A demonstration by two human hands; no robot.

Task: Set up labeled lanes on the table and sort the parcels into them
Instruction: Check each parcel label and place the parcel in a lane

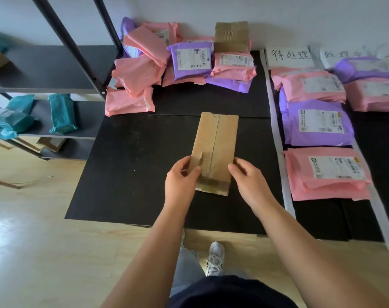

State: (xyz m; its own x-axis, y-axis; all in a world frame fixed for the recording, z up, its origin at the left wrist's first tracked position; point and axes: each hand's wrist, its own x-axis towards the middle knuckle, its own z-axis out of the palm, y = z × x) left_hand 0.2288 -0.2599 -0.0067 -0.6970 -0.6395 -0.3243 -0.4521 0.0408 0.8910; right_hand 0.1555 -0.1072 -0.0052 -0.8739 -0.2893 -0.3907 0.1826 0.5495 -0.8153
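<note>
Two bare arms reach out from the person, past a white shoe (215,258) on the wood floor. Next, the left hand (182,180) and the right hand (247,180) curl partly closed on the near end of a long brown box (214,150), one on each side. That box lies flat on the black table (131,165), in the bare middle part. To the right, a white tape strip (277,138) marks a lane, and pink and purple parcels (317,123) lie in a row there. Farther back is a white label card (289,57) with writing, and beside it a second card (342,56) that may say something else, but it is too blurry to read. At the back sits the unsorted pile (184,63). Carrying it by one end could go wrong: the far end may tip down and knock the neat row out of place.
</note>
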